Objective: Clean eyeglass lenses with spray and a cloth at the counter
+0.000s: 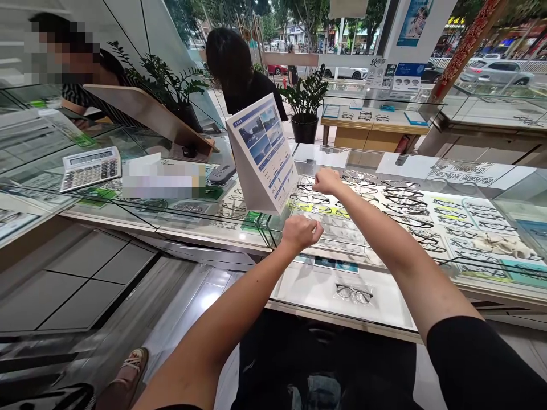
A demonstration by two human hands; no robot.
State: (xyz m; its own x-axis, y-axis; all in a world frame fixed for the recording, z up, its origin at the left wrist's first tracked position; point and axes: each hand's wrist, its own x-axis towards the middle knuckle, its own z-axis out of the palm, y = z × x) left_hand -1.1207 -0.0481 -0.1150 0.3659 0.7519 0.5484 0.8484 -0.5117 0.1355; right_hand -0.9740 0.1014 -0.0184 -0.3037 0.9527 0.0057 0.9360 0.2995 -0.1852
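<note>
My left hand [301, 232] is curled into a loose fist at the near edge of the glass display counter [384, 165], fingers closed on something I cannot make out. My right hand [327, 181] reaches farther over the glass top, fingers bunched, beside the white lens-sample stand [261, 152]. Under the glass lie rows of eyeglass frames [405, 199]. One dark pair of glasses [354, 294] rests on the white pulled-out shelf [384, 296] below my arms.
A calculator [90, 167] and a grey remote-like device [222, 173] sit on the left counter. Two people stand behind it near potted plants [305, 102]. Another display table [376, 122] stands farther back. A sandalled foot [130, 367] shows on the floor at lower left.
</note>
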